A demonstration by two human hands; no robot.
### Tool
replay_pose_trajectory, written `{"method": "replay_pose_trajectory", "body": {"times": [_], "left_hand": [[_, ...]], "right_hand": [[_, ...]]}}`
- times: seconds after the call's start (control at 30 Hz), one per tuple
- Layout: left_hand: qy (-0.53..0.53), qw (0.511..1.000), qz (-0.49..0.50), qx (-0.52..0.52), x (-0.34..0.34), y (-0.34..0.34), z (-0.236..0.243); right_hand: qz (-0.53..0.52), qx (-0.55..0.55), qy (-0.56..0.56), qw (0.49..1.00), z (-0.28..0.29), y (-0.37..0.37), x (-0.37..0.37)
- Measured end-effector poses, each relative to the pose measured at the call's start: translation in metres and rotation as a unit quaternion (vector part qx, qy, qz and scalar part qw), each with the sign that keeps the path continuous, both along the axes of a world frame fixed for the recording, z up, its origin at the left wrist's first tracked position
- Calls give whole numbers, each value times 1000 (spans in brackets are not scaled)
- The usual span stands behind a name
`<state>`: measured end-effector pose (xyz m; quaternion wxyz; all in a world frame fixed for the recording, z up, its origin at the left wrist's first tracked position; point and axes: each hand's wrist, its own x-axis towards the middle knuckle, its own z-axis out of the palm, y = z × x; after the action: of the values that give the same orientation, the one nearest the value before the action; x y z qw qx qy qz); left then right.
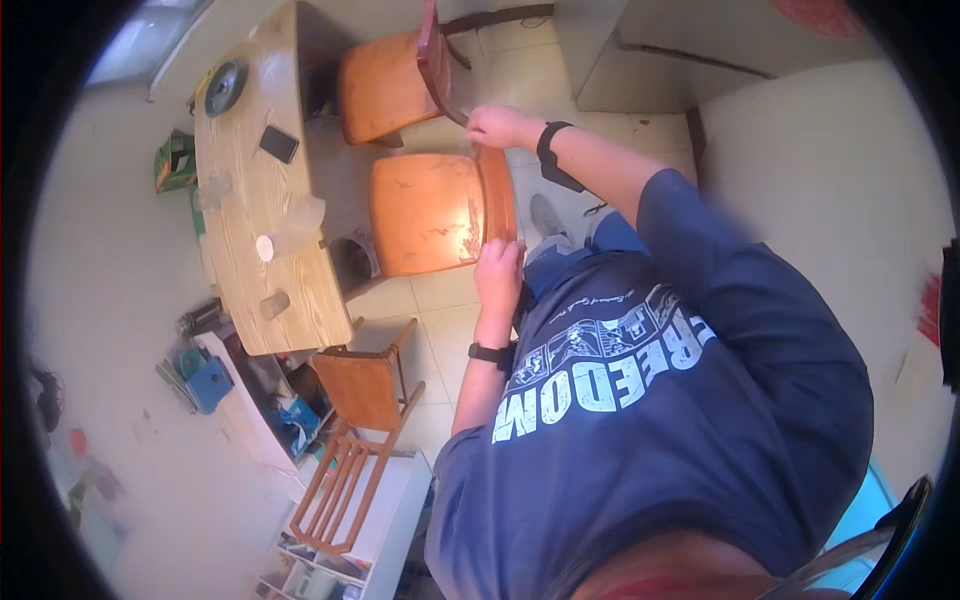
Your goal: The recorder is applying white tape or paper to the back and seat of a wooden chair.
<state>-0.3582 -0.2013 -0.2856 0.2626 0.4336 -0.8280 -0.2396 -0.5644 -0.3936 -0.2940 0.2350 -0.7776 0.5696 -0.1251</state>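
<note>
A wooden chair (425,215) with a worn orange-brown seat stands in front of me, its backrest (497,192) toward my body. My left hand (498,272) is closed on the near-left end of that backrest. Around the other end my right hand (495,127) is closed, with the fingertips partly hidden. Close beside the right hand is the dark curved back of a second wooden chair (385,88); whether the hand touches it too, I cannot tell. Both wrists wear black bands.
A pale wooden table (225,285) carries a phone (279,144), a dark round dish (226,88) and several cups. Another wooden chair (362,390) and a slatted wooden rack (340,495) stand at the lower left, by a white shelf unit (395,510). My shoe (546,217) is near the backrest.
</note>
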Motion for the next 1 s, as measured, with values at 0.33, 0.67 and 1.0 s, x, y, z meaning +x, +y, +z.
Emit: {"method": "replay_pose_trajectory", "body": {"times": [0.33,0.67,1.0], "left_hand": [[-52,993,94,-46,-40,-7,-12],[-48,940,338,13,28,114,-35],[-25,906,423,26,35,86,-48]], "right_hand": [[56,29,153,986,-31,22,38],[44,22,45,998,-46,70,93],[73,77,59,993,-68,81,147]]}}
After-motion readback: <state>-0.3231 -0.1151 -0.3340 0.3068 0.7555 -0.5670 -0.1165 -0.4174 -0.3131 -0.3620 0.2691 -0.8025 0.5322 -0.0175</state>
